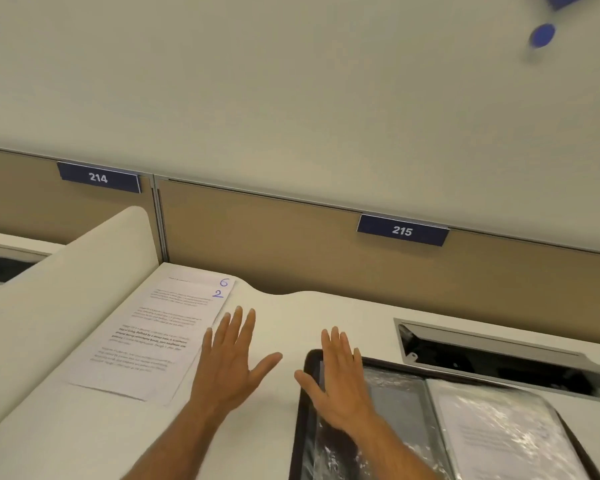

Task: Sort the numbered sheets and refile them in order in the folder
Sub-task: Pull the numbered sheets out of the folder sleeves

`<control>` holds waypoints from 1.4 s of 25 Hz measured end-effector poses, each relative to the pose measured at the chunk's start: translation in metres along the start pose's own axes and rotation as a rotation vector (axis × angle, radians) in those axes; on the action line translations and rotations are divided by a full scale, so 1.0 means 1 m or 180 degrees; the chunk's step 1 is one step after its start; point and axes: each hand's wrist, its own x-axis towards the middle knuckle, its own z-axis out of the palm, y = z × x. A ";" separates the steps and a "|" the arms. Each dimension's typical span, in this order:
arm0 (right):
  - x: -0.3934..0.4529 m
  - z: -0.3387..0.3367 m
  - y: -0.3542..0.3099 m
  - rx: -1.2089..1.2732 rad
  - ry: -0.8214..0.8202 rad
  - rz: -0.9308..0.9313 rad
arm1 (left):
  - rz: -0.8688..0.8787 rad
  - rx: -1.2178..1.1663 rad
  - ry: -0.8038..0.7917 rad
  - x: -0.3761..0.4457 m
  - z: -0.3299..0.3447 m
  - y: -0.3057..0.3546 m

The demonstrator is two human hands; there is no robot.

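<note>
Two bare forearms reach into view from the bottom edge — no sleeves, no watch, no rings, no gloves. The left hand and right hand show their backs — short, unpainted nails, fine hair along the forearms.

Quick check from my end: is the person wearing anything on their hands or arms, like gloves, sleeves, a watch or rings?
Nothing worn shows. The left hand and the right hand are both bare, with no gloves and no rings visible on the fingers. Both forearms are bare as far as the bottom edge of the picture, with no sleeve cuff, watch or wristband in view. Anything higher up the arms is out of frame.
</note>
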 end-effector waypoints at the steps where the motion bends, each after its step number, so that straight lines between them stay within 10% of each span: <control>1: -0.013 -0.004 0.018 -0.0051 -0.0011 0.0087 | 0.0120 -0.0008 -0.0056 -0.008 0.006 0.018; 21: -0.177 -0.051 0.274 -0.0284 -0.0071 0.1353 | 0.0591 0.0238 -0.1220 -0.123 0.106 0.213; 35: -0.177 -0.096 0.299 0.1486 0.1533 0.2684 | 0.0400 0.0251 -0.1367 -0.126 0.108 0.214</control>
